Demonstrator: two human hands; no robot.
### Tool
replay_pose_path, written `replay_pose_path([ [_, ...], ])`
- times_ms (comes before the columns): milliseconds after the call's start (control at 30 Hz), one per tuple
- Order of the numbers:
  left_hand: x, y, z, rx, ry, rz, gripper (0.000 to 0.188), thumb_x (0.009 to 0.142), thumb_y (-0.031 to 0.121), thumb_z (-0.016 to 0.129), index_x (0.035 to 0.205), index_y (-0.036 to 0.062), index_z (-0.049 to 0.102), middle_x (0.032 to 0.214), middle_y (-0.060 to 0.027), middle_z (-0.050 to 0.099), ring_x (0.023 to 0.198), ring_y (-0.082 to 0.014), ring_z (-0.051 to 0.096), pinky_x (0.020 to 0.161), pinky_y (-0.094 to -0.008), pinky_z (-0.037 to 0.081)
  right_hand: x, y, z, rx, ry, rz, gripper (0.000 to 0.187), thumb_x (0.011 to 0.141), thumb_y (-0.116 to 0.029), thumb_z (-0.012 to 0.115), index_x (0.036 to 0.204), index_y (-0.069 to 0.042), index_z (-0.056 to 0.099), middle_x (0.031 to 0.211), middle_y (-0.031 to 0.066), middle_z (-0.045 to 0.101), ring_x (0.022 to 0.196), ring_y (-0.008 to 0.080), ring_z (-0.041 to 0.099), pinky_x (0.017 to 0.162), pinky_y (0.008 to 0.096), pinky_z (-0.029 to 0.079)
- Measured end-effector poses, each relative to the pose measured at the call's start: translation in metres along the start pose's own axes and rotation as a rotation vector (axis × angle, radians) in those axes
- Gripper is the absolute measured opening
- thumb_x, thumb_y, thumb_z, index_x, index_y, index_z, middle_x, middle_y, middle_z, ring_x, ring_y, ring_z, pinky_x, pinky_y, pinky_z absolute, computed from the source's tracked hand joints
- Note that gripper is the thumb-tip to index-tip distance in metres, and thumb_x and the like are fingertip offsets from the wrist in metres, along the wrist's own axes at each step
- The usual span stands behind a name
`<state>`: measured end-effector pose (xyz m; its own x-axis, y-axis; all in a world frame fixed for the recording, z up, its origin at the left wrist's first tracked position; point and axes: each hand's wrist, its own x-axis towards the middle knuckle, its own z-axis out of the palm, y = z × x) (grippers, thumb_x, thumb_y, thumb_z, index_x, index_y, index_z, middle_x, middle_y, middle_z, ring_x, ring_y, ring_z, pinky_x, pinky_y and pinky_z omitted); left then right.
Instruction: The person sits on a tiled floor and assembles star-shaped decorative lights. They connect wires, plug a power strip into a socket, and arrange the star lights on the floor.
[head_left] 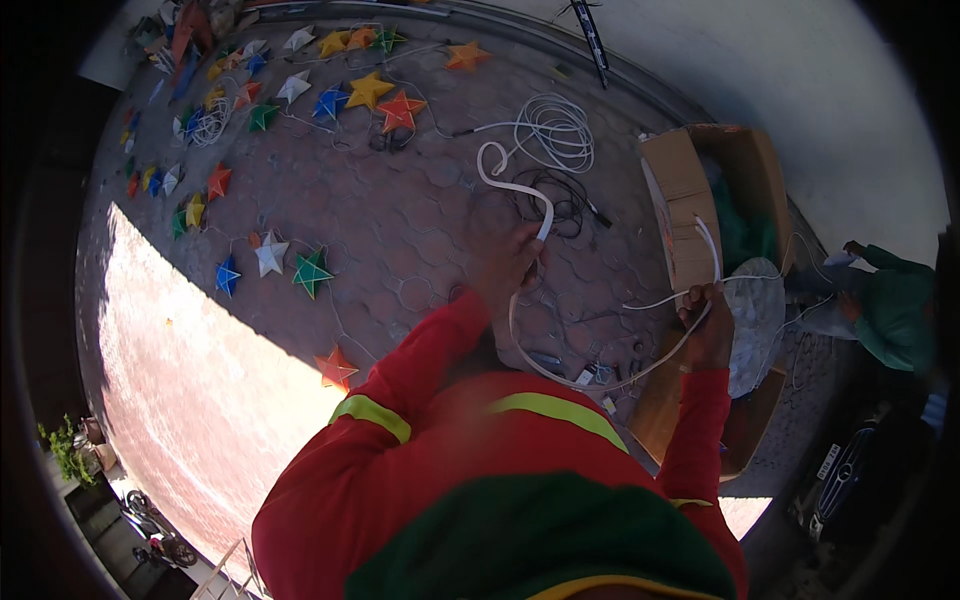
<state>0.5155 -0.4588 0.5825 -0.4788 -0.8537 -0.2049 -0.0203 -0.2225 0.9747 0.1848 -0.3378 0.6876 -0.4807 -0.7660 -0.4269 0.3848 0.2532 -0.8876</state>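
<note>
My left hand point(508, 264) is closed around a flat white light strip or cable point(545, 205), whose free part curls away over the paving beyond it. Between my hands the strip hangs in a wide loop toward me. My right hand point(708, 318) grips it at the other side, in front of a cardboard box point(680, 235); a bent white end sticks up above the fingers, and thinner white cord runs past them. A coiled white cable point(560, 135) and a tangled black cord point(570, 205) lie on the ground past my left hand.
Strings of coloured star lanterns point(398, 112) spread over the paving point(400, 220) at the left and far side. A grey plastic-looking bundle point(755, 325) and a second cardboard box point(660, 410) stand at my right. Beyond them is a person in green point(895, 305). Small tools point(545, 360) lie close to me.
</note>
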Motion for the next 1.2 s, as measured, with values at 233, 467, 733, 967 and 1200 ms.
replay_pose_path([
  [233, 0.010, 0.078, -0.049, 0.240, -0.526, 0.184, 0.040, 0.096, 0.016, 0.053, 0.134, 0.0042, 0.054, 0.085, -0.0115, 0.068, 0.084, -0.0253, 0.066, 0.085, -0.0366, 0.051, 0.140, 0.100, 0.193, 0.379, -0.223, 0.344, 0.027, 0.101, -0.033, 0.056, 0.108, -0.007, 0.050, 0.104, 0.0182, 0.066, 0.084, 0.0227, 0.068, 0.074, 0.0383, 0.060],
  [467, 0.040, 0.051, -0.119, 0.516, -0.104, 0.280, 0.043, 0.094, 0.018, 0.057, 0.135, 0.0081, 0.055, 0.114, -0.0166, 0.065, 0.107, -0.0320, 0.062, 0.095, -0.0404, 0.048, 0.244, 0.042, 0.251, 0.007, 0.075, -0.025, 0.021, 0.093, -0.007, 0.063, 0.097, -0.011, 0.043, 0.099, 0.0152, 0.067, 0.056, 0.0075, 0.049, 0.042, 0.0224, 0.039],
  [733, 0.084, -0.041, -0.262, 0.400, 0.051, -0.088, 0.037, 0.095, 0.022, 0.061, 0.128, 0.0063, 0.060, 0.122, -0.0152, 0.064, 0.110, -0.0290, 0.063, 0.092, -0.0389, 0.051, 0.332, -0.121, 0.355, -0.255, 0.182, -0.617, 0.032, 0.090, -0.008, 0.066, 0.116, -0.005, 0.046, 0.095, 0.0109, 0.071, 0.053, 0.0073, 0.050, 0.042, 0.0219, 0.034],
  [967, 0.165, -0.104, -0.366, 0.448, 0.063, -0.565, 0.039, 0.090, 0.022, 0.068, 0.124, 0.0031, 0.063, 0.118, -0.0173, 0.065, 0.109, -0.0294, 0.064, 0.094, -0.0383, 0.050, 0.596, -0.049, 0.422, -0.212, 0.078, -0.404, 0.032, 0.093, -0.017, 0.066, 0.115, 0.000, 0.050, 0.091, 0.0160, 0.072, 0.051, 0.0103, 0.049, 0.043, 0.0261, 0.036],
  [1200, 0.276, -0.117, -0.450, 0.697, 0.218, -0.590, 0.050, 0.085, 0.025, 0.072, 0.127, 0.0024, 0.058, 0.130, -0.0231, 0.053, 0.123, -0.0402, 0.049, 0.105, -0.0473, 0.039, 0.848, 0.249, 0.392, -0.486, 0.316, 0.166, 0.012, 0.095, -0.015, 0.061, 0.101, -0.005, 0.062, 0.078, 0.0084, 0.069, 0.050, 0.0100, 0.051, 0.044, 0.0273, 0.039],
])
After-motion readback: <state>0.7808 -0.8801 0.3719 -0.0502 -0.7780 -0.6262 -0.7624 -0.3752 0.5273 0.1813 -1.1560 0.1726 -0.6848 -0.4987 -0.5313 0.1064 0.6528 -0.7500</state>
